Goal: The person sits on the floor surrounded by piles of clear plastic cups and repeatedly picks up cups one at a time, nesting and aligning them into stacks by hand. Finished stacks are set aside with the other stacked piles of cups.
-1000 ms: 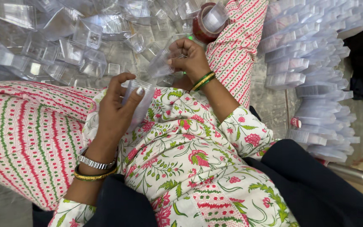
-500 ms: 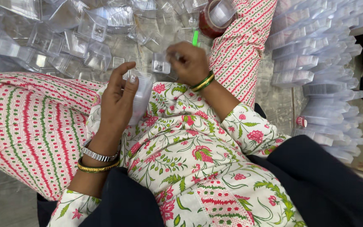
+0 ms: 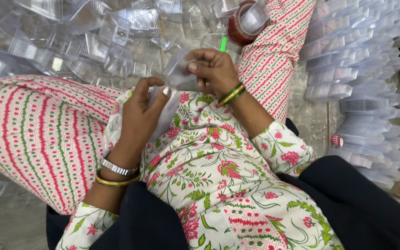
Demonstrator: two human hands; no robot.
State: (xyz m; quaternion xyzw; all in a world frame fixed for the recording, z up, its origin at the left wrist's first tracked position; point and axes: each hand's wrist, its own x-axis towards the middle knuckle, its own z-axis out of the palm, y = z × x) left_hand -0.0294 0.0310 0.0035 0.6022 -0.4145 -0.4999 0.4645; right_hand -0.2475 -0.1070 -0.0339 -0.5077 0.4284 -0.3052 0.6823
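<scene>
I sit cross-legged in floral clothing and look down at my lap. My left hand (image 3: pixel 140 115), with a silver watch and a gold bangle at the wrist, grips the lower end of a clear plastic piece (image 3: pixel 178 76). My right hand (image 3: pixel 214 70), wearing green and gold bangles, pinches the upper part of the same clear piece. A green stick-like object (image 3: pixel 223 44) pokes up just behind my right hand. The clear piece is held above my lap, between both hands.
A heap of loose clear plastic boxes (image 3: pixel 93 41) covers the floor ahead on the left. Tall stacks of nested clear containers (image 3: pixel 362 88) stand at the right. A red tape roll (image 3: pixel 239 25) rests by my striped knee (image 3: pixel 274 51). A small red cap (image 3: pixel 337 140) lies near the stacks.
Both hands have come closer together on the clear piece, and my right hand has shifted its pinch onto its top edge. The view has drifted slightly.
</scene>
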